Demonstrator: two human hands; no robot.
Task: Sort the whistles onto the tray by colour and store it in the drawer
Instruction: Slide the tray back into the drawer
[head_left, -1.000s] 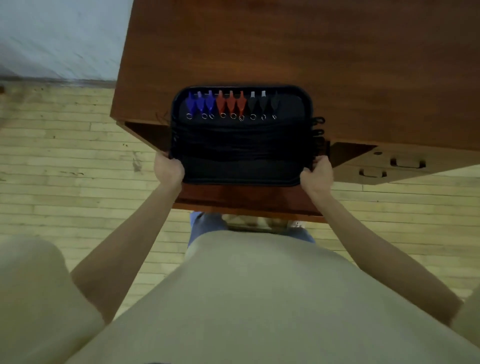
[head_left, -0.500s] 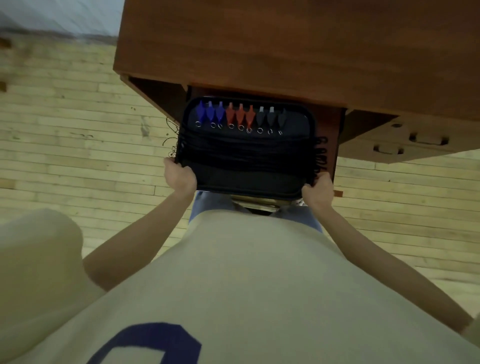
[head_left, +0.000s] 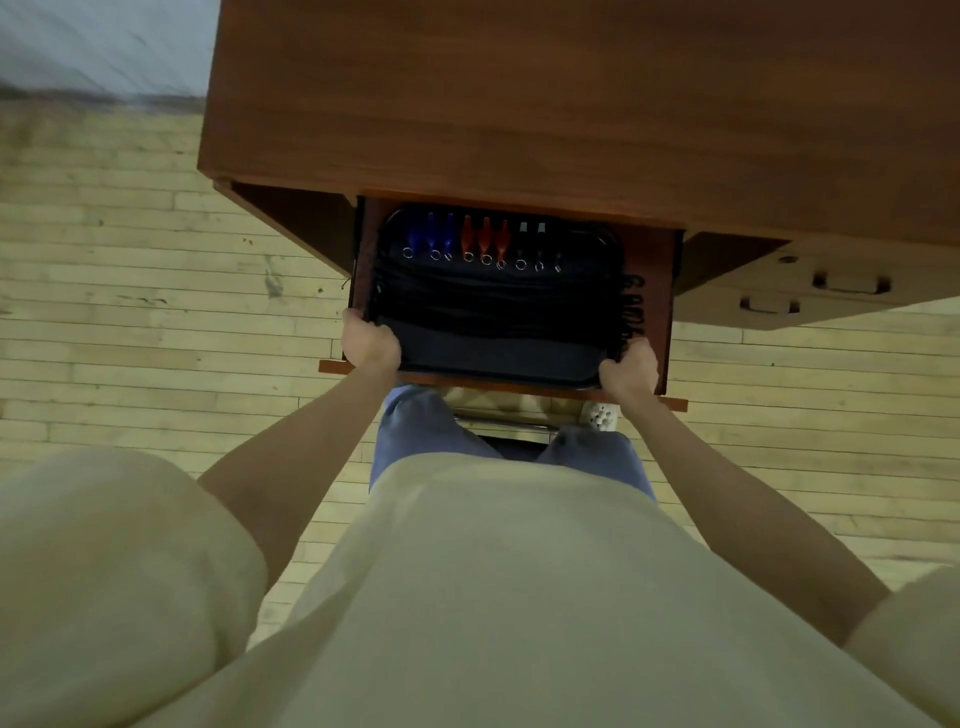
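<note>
Pale wood-plank floor (head_left: 130, 322) runs under a reddish-brown wooden desk (head_left: 571, 104), seen from above w/ a grey-white wall strip top left. Open drawer (head_left: 660, 291) sticks out below the desk's front edge, and the black tray (head_left: 498, 358) sits inside it, far end tucked under the desktop.

Tray is dark, rounded corners, raised rim. Along its far end, a row of whistles sorted by colour: blue whistles (head_left: 431, 234) on the left, red whistles (head_left: 484, 234) in the middle, black whistles (head_left: 531, 234) w/ pale tips on the right. Each has a small metal ring at its near end; black cords (head_left: 493, 301) lie bunched across the tray's middle, some looping over the right rim.

Left hand (head_left: 370, 343) grips the tray's near-left corner, fingers curled over the rim. Right hand (head_left: 628, 369) grips the near-right corner the same way. Both wrists are just above the drawer front.

Desktop overhang shades the whistle row. Two more drawers w/ recessed handles (head_left: 852, 283) at right. Cream shirt (head_left: 467, 597) and blue trousers (head_left: 415, 431) fill the foreground.
</note>
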